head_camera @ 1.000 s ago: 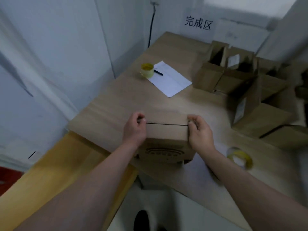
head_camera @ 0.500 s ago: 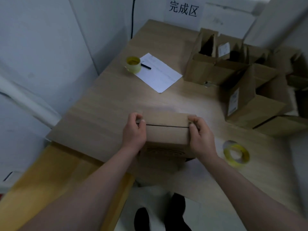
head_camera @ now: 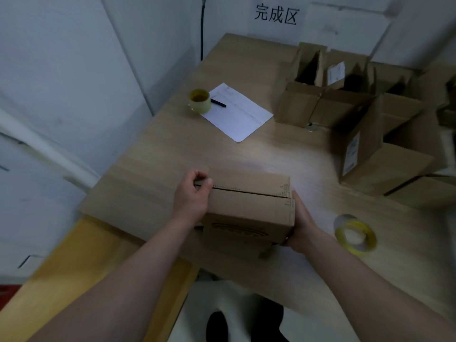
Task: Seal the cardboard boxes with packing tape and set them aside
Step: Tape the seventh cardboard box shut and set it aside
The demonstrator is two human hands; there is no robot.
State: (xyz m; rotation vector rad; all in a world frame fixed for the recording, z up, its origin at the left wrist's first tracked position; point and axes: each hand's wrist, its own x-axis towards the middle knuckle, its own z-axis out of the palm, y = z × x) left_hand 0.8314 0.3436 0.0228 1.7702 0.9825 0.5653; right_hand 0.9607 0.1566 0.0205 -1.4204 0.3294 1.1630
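Observation:
A closed brown cardboard box [head_camera: 249,206] stands on the wooden table [head_camera: 172,149] near its front edge, with a dark seam running across its top flaps. My left hand [head_camera: 192,196] grips the box's left end, fingers curled and thumb on the end of the seam. My right hand [head_camera: 302,222] lies flat against the box's right side, low down, thumb pointing up along the edge. A roll of packing tape [head_camera: 355,234] with a yellow core lies on the table just right of my right hand, untouched.
A second tape roll [head_camera: 199,101], a white sheet of paper [head_camera: 237,112] and a black pen [head_camera: 218,102] lie at the back. Several open cardboard boxes [head_camera: 320,95] crowd the back right. A sign [head_camera: 275,14] hangs on the wall. A lower yellow bench [head_camera: 74,255] adjoins the left.
My right hand has slid from the box's top right edge down onto its right side. My left hand stays at the left end of the seam. My view has shifted.

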